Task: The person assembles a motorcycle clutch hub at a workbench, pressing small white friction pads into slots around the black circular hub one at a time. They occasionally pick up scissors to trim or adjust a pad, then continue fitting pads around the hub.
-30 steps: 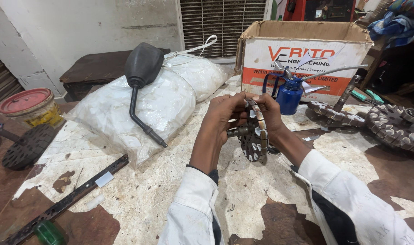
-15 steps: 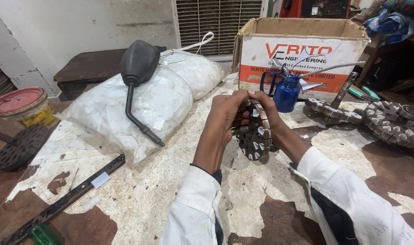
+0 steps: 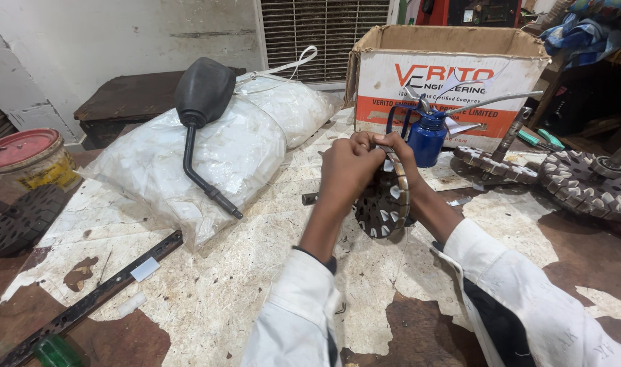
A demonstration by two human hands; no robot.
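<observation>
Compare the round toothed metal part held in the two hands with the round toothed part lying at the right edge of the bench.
The held part stands on edge, gripped by the left hand and right hand; the bench part lies flat, untouched. The held one looks darker, the other paler grey. Both are round with blocky teeth around the rim.

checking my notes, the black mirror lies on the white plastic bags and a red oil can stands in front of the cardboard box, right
Not quite: the oil can is blue, not red, as the head view shows. The black mirror does lie on the white plastic bags, and the can stands before the cardboard box.
</observation>
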